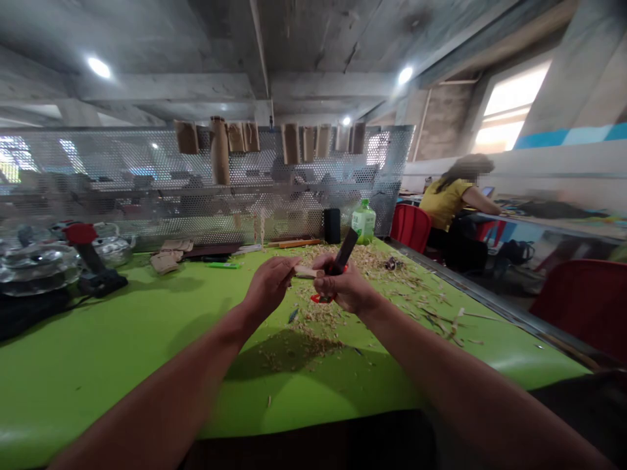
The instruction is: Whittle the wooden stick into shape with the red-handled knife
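Note:
Both my hands are raised over the middle of the green table (161,326). A short pale piece of wood (307,271) spans the gap between them, its left end gripped by the fingers of my left hand (268,284). My right hand (351,288) is closed around a black and red tool (347,248), whose broad black part points up and to the right. The tool's red edge shows under my fingers, close to the wood's right end; its exact kind and any blade are hidden. Wood shavings (313,346) lie scattered below my hands.
At the back stand a green plastic bottle (363,223) and an upright black object (332,226). A red and black power tool (88,254) and shiny metal pots (36,264) are at the left. A person (443,192) sits beyond red chairs (410,224). A perforated metal screen (161,196) borders the table.

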Tool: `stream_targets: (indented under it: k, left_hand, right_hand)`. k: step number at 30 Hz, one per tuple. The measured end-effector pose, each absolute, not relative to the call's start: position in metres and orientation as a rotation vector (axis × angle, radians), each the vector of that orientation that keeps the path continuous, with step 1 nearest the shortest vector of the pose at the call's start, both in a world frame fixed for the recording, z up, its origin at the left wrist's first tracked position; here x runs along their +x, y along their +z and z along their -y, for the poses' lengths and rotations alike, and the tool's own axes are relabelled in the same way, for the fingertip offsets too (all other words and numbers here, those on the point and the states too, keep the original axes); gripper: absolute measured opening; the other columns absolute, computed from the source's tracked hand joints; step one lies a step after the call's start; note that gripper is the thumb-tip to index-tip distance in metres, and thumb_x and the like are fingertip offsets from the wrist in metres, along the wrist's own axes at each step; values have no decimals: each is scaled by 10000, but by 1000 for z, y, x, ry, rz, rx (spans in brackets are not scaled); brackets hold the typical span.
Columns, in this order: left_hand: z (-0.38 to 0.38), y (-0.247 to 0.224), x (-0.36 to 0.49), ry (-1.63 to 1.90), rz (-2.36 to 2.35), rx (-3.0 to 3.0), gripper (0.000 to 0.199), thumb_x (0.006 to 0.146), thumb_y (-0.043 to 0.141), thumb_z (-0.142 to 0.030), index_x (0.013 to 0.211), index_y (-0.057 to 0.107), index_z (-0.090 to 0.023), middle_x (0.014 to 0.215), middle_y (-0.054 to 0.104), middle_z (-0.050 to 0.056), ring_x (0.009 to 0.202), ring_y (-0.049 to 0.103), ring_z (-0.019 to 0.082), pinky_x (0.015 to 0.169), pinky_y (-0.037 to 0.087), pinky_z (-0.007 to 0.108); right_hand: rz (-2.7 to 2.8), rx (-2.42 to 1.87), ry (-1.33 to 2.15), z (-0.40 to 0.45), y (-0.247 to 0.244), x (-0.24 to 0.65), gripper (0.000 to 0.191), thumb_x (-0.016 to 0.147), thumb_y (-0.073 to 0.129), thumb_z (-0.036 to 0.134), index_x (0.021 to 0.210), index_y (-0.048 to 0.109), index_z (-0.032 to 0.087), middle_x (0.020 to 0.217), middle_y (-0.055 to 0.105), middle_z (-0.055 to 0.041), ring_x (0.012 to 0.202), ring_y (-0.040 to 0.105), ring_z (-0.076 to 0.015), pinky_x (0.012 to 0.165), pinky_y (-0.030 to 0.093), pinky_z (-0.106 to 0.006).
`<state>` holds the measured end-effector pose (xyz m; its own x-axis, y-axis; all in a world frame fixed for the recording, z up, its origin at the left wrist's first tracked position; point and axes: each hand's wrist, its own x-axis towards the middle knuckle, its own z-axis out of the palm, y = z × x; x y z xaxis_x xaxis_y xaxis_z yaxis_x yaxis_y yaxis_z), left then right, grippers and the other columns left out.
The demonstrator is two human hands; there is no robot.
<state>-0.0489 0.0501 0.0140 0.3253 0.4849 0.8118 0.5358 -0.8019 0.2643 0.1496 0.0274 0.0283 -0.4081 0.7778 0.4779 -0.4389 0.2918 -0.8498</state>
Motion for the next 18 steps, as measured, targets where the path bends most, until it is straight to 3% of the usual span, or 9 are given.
stream_targets:
  k: [8,18]
  left_hand:
    - [-51,20,-53,-1483,978,-2427,317,967,524,-345,1192,701,-207,1037,749,103,974,659,226,929,483,380]
    - [-55,36,-68,-1636,996,-2215,105,865,695,-290,932,742,-225,914,759,64,898,684,217,889,489,371]
  right_hand:
    - [1349,-353,1341,-33,31,157,385,595,899,377,856,650,245,519,442,115,418,345,-52,427,271,-218]
    - [1190,-377,1178,-49,46,187,390,620,853,408,848,566,273,525,351,114,413,258,-67,431,253,-241]
